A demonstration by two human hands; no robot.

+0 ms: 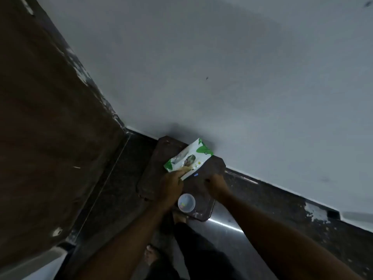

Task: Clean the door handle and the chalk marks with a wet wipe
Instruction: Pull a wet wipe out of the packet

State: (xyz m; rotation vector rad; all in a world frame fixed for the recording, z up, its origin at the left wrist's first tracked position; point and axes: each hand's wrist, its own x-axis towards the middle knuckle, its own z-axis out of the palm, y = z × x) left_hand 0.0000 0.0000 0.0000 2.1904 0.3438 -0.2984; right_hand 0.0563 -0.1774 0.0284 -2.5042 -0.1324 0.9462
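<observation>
Left hand (171, 186) grips wipe pack (187, 159).

A small dark brown stool (155, 158) stands on the dark floor (113, 188), against the white wall (222, 67). On the stool sits a small round clear plastic container (186, 203). The brown door (40, 118) is at left.

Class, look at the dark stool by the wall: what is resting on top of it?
On the stool lie a wet wipe pack, gripped by the left hand, and a clear round container. The hands hide part of the seat.
</observation>
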